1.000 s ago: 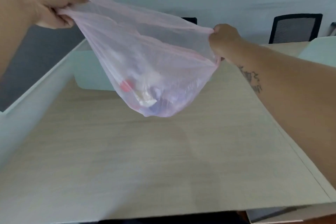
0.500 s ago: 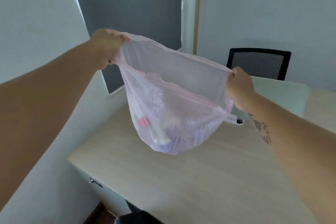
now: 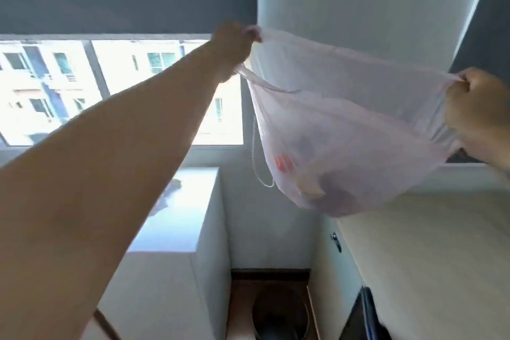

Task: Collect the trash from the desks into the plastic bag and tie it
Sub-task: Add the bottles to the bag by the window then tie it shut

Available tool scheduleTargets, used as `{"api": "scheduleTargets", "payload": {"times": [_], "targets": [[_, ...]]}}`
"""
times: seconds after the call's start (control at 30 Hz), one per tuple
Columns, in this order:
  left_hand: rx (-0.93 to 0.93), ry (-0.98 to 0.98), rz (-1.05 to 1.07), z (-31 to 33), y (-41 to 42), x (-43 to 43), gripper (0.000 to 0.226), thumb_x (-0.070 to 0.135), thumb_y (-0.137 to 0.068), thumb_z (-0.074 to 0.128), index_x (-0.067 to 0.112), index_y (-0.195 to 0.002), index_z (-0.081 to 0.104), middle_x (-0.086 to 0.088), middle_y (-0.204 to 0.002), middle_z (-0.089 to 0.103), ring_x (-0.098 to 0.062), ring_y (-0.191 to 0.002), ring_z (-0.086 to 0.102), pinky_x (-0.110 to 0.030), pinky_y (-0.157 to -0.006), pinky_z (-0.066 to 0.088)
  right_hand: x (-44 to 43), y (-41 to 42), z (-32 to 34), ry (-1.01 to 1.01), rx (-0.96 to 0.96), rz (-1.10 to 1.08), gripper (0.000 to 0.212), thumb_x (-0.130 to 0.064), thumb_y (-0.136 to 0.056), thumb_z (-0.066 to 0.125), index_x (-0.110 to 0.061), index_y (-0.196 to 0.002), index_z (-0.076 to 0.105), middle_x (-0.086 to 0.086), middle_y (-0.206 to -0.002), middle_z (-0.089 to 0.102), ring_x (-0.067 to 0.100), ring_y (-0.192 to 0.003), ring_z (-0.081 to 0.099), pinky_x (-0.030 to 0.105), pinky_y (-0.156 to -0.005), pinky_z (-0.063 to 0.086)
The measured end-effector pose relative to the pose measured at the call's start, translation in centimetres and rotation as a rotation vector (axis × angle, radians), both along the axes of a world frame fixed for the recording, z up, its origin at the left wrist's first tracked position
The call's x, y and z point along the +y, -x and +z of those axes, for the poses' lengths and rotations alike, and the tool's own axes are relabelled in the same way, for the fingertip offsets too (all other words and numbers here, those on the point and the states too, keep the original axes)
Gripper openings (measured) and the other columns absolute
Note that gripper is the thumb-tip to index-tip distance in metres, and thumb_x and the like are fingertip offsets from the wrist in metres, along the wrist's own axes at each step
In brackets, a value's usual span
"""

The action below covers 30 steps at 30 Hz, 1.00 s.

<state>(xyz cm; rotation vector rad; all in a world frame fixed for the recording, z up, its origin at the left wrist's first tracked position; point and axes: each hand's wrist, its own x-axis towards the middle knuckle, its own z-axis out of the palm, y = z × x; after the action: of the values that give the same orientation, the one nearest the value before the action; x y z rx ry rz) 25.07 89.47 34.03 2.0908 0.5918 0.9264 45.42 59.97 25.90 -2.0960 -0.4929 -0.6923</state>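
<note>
You're gripping the pink plastic bag (image 3: 345,130) rim with left hand (image 3: 233,48) and right hand (image 3: 474,116), fingers clenched; stretching it risks tearing it and spilling trash (image 3: 309,179).

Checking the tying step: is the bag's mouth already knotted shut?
No: the left hand and the right hand pull the mouth of the plastic bag wide apart, and no knot shows.

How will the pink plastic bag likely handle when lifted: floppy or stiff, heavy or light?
Probably floppy: the thin translucent pink plastic bag sags between the left hand and right hand. Likely light: only a small clump of trash weighs down its bottom.
</note>
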Motion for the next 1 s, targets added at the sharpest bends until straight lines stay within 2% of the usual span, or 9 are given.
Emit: {"api": "scheduleTargets", "payload": {"times": [0.1, 0.23, 0.33, 0.47, 0.57, 0.77, 0.87, 0.93, 1.0], "targets": [[-0.065, -0.055, 0.22, 2.1, 9.4, 5.1, 0.017, 0.026, -0.098, 0.049, 0.019, -0.107, 0.062, 0.005, -0.085, 0.052, -0.006, -0.065, 0.048, -0.011, -0.037, 0.035, 8.8, 4.2, 1.3, -0.006, -0.023, 0.151, 0.031, -0.049, -0.082, 0.03, -0.027, -0.088, 0.051, 0.02, -0.092, 0.062, 0.043, -0.087, 0.062, 0.055, -0.079, 0.053], [-0.021, -0.132, 0.461, 3.5, 22.3, 11.8, 0.024, 0.03, -0.099, 0.041, 0.024, -0.096, 0.064, 0.005, -0.107, 0.054, -0.009, -0.084, 0.048, -0.017, -0.056, 0.032, 20.8, 12.1, 2.4, -0.101, -0.069, 0.405, 0.026, -0.049, -0.084, 0.034, -0.033, -0.087, 0.054, 0.013, -0.094, 0.067, 0.037, -0.088, 0.062, 0.038, -0.079, 0.046], [0.02, -0.152, 0.629, 3.5, 31.4, 15.7, 0.017, 0.03, -0.099, 0.045, 0.026, -0.088, 0.058, 0.008, -0.096, 0.056, -0.005, -0.072, 0.049, -0.016, -0.051, 0.036, 29.4, 18.8, 2.2, -0.105, -0.029, 0.593, 0.028, -0.042, -0.089, 0.038, -0.027, -0.089, 0.061, 0.008, -0.091, 0.065, 0.03, -0.081, 0.059, 0.029, -0.072, 0.039], [0.133, -0.161, 0.808, 2.4, 42.3, 22.0, 0.021, 0.033, -0.098, 0.048, 0.024, -0.093, 0.066, -0.002, -0.103, 0.061, -0.019, -0.081, 0.056, -0.025, -0.066, 0.045, 40.5, 27.6, -0.4, -0.081, -0.007, 0.776, 0.031, -0.03, -0.096, 0.041, -0.015, -0.093, 0.068, 0.002, -0.088, 0.058, 0.02, -0.08, 0.05, 0.026, -0.068, 0.03], [0.22, -0.162, 0.921, 1.4, 49.0, 27.9, 0.023, 0.033, -0.098, 0.051, 0.021, -0.099, 0.07, -0.006, -0.096, 0.06, -0.022, -0.077, 0.053, -0.025, -0.059, 0.041, 48.7, 33.5, -3.5, -0.053, 0.078, 0.865, 0.029, -0.026, -0.096, 0.044, -0.012, -0.096, 0.069, 0.005, -0.084, 0.057, 0.022, -0.076, 0.05, 0.028, -0.067, 0.032], [0.211, -0.123, 0.976, 1.3, 57.8, 38.8, 0.035, 0.038, -0.099, 0.052, 0.011, -0.113, 0.07, -0.01, -0.107, 0.068, -0.018, -0.078, 0.058, -0.027, -0.07, 0.045, 61.5, 42.3, -5.6, -0.044, 0.039, 0.94, 0.027, -0.026, -0.096, 0.044, -0.015, -0.098, 0.068, 0.015, -0.098, 0.069, 0.031, -0.087, 0.059, 0.029, -0.069, 0.035], [0.184, -0.21, 1.001, 1.1, 58.7, 42.5, 0.035, 0.039, -0.1, 0.05, 0.012, -0.105, 0.071, 0.001, -0.075, 0.057, -0.008, -0.058, 0.05, -0.02, -0.06, 0.04, 66.0, 44.2, -6.6, -0.078, 0.058, 0.884, 0.029, -0.03, -0.095, 0.042, -0.017, -0.1, 0.067, 0.017, -0.098, 0.069, 0.035, -0.088, 0.061, 0.03, -0.069, 0.037], [0.18, -0.254, 1.017, 0.2, 58.7, 44.3, 0.034, 0.039, -0.1, 0.049, 0.014, -0.101, 0.072, 0.003, -0.073, 0.054, -0.005, -0.054, 0.045, -0.018, -0.051, 0.035, 68.4, 44.7, -7.8, -0.064, 0.086, 0.875, 0.031, -0.032, -0.094, 0.04, -0.016, -0.102, 0.066, 0.017, -0.1, 0.069, 0.037, -0.092, 0.062, 0.034, -0.072, 0.042], [0.165, -0.27, 1.008, -1.6, 58.6, 46.1, 0.034, 0.039, -0.1, 0.048, 0.015, -0.102, 0.073, 0.003, -0.081, 0.059, -0.01, -0.063, 0.05, -0.019, -0.052, 0.035, 70.2, 44.9, -9.7, -0.006, 0.111, 0.9, 0.03, -0.03, -0.095, 0.041, -0.015, -0.102, 0.066, 0.017, -0.101, 0.07, 0.038, -0.094, 0.062, 0.035, -0.073, 0.041]]}}
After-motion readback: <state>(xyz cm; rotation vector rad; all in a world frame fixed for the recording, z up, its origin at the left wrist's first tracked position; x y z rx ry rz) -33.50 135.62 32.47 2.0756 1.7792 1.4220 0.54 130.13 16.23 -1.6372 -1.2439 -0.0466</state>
